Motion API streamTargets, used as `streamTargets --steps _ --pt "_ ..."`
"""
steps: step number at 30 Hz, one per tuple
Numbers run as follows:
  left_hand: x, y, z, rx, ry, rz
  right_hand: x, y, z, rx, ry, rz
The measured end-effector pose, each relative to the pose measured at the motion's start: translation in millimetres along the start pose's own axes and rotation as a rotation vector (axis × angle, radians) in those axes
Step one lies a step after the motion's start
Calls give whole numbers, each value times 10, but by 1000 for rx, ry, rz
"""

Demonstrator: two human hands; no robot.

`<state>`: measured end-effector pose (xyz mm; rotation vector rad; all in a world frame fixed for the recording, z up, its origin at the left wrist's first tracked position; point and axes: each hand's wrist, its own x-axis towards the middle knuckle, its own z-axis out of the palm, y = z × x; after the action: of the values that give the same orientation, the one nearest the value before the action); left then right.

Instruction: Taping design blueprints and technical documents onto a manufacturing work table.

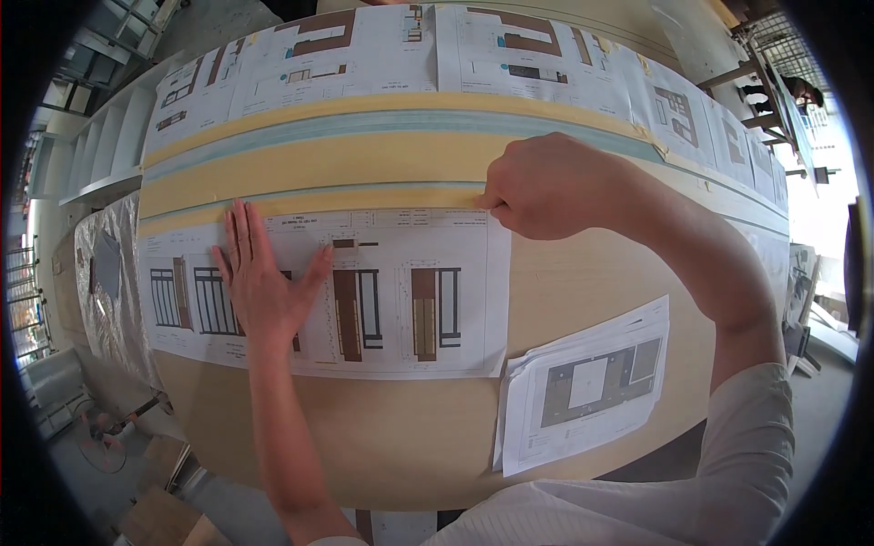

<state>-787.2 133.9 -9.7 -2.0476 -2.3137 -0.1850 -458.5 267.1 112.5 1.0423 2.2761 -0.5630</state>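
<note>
My left hand [259,287] lies flat with its fingers spread on a white sheet of printed drawings [391,350]. Its fingertips reach the yellow masking tape [364,197] that runs along the sheet's far edge. At the right end of this strip, my right hand [546,187] is closed like a fist, its fingertips pinched at the tape. The palm side of that hand is hidden. The drawings on the sheet show cabinet-like shapes in brown and grey.
A loose stack of printed sheets [587,391] rests on the tan board [391,428] near my right forearm. Further drawing sheets [537,55] cover the far side, beyond a blue-green band [401,123]. Silvery wrapping [114,291] stands off the left edge. Another person [801,91] is far right.
</note>
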Motion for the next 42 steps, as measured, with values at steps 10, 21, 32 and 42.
streamTargets --steps 10,21,32,42 --pt "-7 -4 4 17 5 15 44 -6 56 -50 24 -17" --pt "-25 49 -62 13 -14 38 36 -22 15 -2 17 11" --pt "-115 1401 -24 -193 -18 319 37 32 87 -13 89 5" --pt "-150 1673 46 -84 38 338 -321 788 551 553 358 -372"
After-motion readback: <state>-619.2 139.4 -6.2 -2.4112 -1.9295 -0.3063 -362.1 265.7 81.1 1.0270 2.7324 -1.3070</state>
